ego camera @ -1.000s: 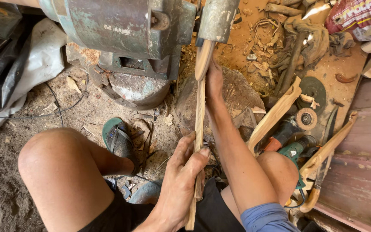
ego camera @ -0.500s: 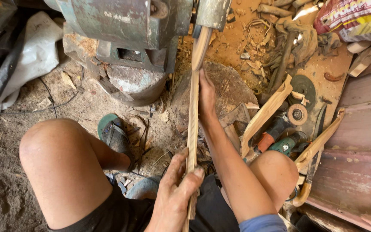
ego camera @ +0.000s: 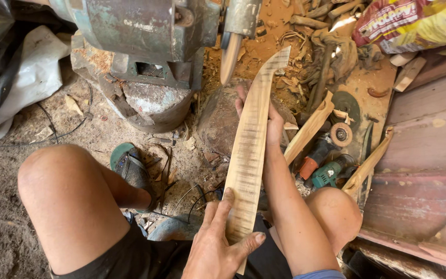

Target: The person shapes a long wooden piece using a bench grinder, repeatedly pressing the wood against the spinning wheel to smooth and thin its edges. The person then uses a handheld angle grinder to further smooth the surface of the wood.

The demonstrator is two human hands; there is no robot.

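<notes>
You're crouched over a dirt floor (ego camera: 11,227) strewn with sawdust and shavings, close in front of a green bench grinder (ego camera: 140,31). Your left hand (ego camera: 218,243) clasps the near end of the curved wooden blank (ego camera: 249,150), thumb and fingers closed round it, while your right hand (ego camera: 269,121) supports its far half from the side, so the broad face lies up where you can see it, just clear of the grinding wheel (ego camera: 231,57). Handheld power tools (ego camera: 321,165) and cut slats (ego camera: 308,126) crowd your right knee.
</notes>
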